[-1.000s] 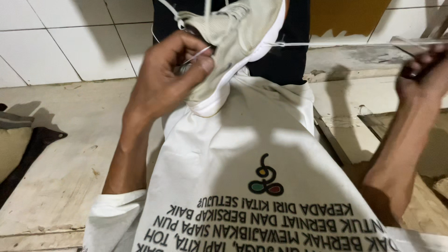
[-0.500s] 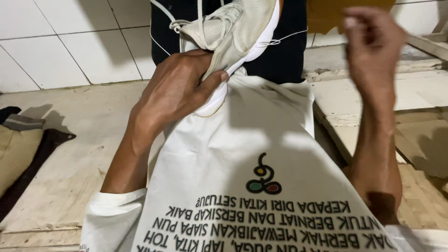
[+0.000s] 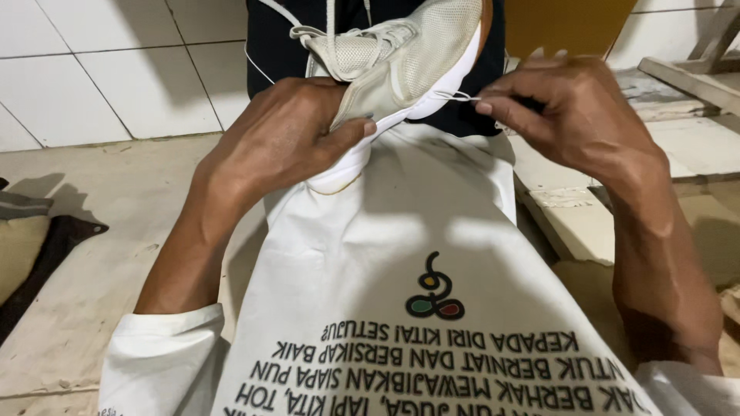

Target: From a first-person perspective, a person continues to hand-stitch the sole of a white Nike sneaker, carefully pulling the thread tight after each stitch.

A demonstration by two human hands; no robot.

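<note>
A beige mesh shoe with a white sole rests above my lap, laces loose at its top. My left hand grips the shoe from the left, thumb pressed on its side near the sole. My right hand is just right of the shoe, with thumb and forefinger pinched on a thin white thread that runs from the sole edge. Below both hands spreads my white printed shirt.
A white tiled wall stands at the back left over a pale worn floor. A dark and tan cloth lies at the left edge. Wooden boards and a raised step sit at the right.
My right hand has come in from the far right and down to the shoe's sole, pinching the thread close to it. The shoe and left hand shifted only slightly.
</note>
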